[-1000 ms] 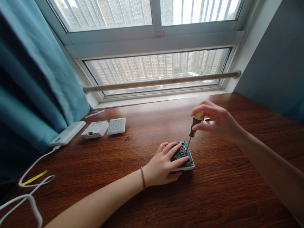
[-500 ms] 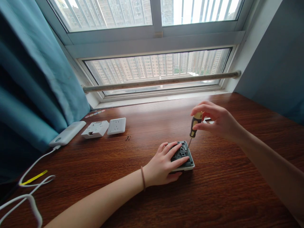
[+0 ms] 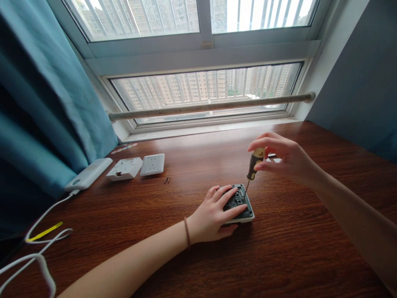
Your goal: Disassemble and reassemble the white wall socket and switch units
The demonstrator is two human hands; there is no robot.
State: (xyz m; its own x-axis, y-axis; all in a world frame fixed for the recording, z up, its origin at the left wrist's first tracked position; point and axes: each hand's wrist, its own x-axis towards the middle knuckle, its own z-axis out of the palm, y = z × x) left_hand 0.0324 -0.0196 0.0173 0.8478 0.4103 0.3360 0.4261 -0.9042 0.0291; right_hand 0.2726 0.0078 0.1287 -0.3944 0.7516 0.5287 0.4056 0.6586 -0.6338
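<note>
My left hand (image 3: 215, 213) lies across a square electrical panel (image 3: 249, 213), its fingers spread over the dark back and its thumb along the near edge, holding it against the table. The panel has a pale rim, and much of its back is hidden under the fingers. My right hand (image 3: 277, 155) pinches a screwdriver (image 3: 254, 164) with a dark and yellow handle between thumb and fingers. The screwdriver leans slightly, with its tip down at the panel's right part near a small metal piece.
On the left of the wooden table (image 3: 149, 256) are a white socket faceplate (image 3: 152, 164), a white mounting box (image 3: 124, 169) and two screws (image 3: 167, 180). Farther left lie a white power bank (image 3: 89, 174), its cable (image 3: 46, 213) and a yellow strip (image 3: 45, 231). Small pale items (image 3: 274, 159) show behind my right hand.
The screwdriver handle has turned a little in my right hand, and the fingers and thumb on it have shifted slightly. My left hand and the panel have stayed put.
</note>
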